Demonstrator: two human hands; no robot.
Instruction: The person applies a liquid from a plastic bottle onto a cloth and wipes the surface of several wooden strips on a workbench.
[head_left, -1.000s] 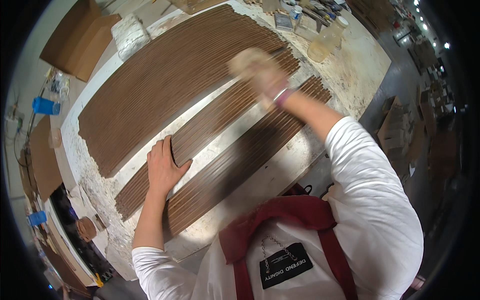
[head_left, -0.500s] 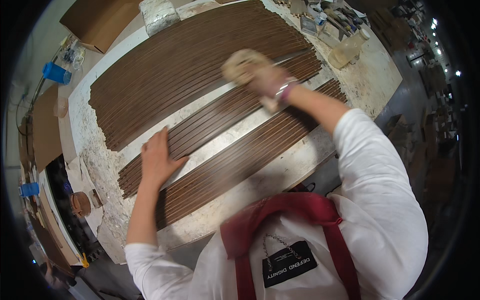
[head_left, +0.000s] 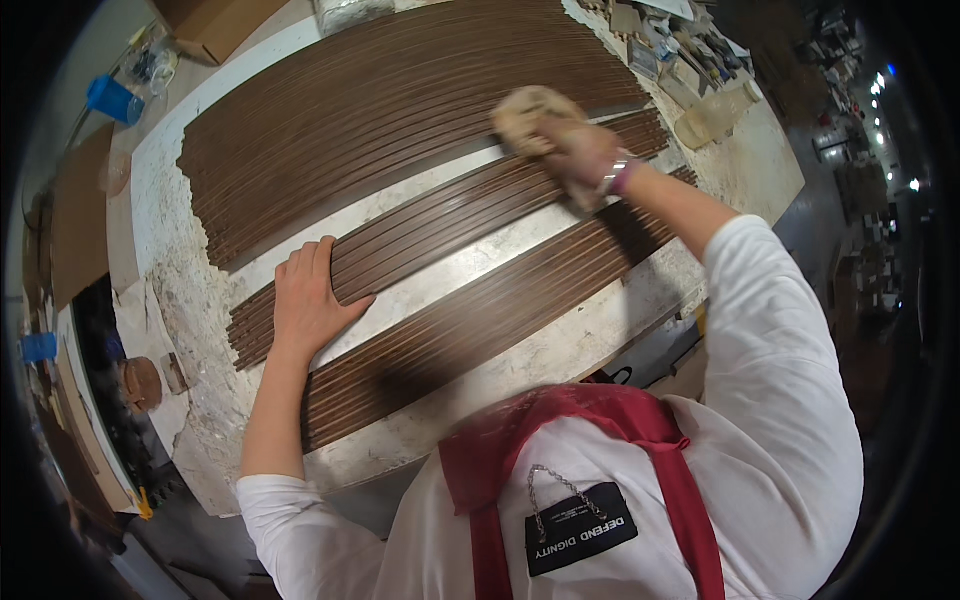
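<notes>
My right hand [head_left: 582, 157] grips a crumpled tan rag [head_left: 533, 112] and presses it on the right part of a middle band of dark brown, thin wooden strips [head_left: 430, 235]. Part of the cloth hangs out below the palm. On the left end of that same band rests my left hand [head_left: 308, 308], flat, its thumb held out from the fingers. Beyond lies a much wider sheet of similar strips [head_left: 390, 120]. A third, narrow band [head_left: 500, 310] lies nearer to me, crossed by the shadow of my arm.
The strips lie on a stained white worktable [head_left: 215, 420]. A clear jar of yellowish liquid [head_left: 718, 115] stands at the far right, beside several small tools. A blue cup [head_left: 115, 100] and a cardboard box [head_left: 215, 25] are at the far left.
The view has turned slightly. My right hand and the rag have slid a little to the right along the strips. My left hand stays on the left end of the middle band.
</notes>
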